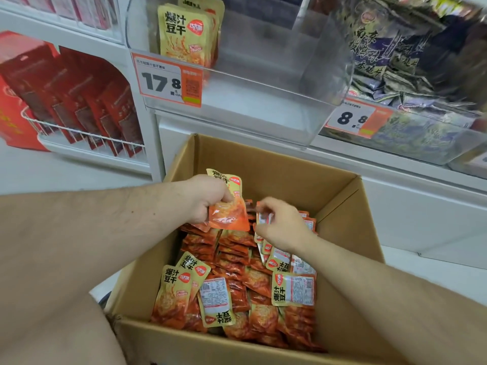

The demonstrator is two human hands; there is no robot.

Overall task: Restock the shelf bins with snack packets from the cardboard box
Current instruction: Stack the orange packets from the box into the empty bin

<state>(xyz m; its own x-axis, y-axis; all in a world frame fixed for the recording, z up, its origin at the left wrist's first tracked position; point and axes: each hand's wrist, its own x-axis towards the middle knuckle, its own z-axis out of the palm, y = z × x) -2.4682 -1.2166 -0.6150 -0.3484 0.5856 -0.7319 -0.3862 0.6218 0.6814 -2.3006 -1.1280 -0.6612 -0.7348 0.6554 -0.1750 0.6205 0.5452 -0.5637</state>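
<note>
An open cardboard box (340, 196) on the floor holds several orange and yellow snack packets (237, 291). My left hand (208, 198) grips one packet (228, 206) upright above the pile at the box's far side. Just to its right, my right hand (279, 222) pinches the top of another packet (264, 217) that stands among the others. Above the box is a clear shelf bin (263, 101); a few of the same yellow packets (187, 35) stand at its left end, and the rest of it shows bare.
A price tag reading 17.8 (168, 81) hangs on the bin's front. To the right a second clear bin (411, 138) is full of dark snack bags. Red packages (79, 101) fill a wire-fronted shelf at the left. White shelving runs behind the box.
</note>
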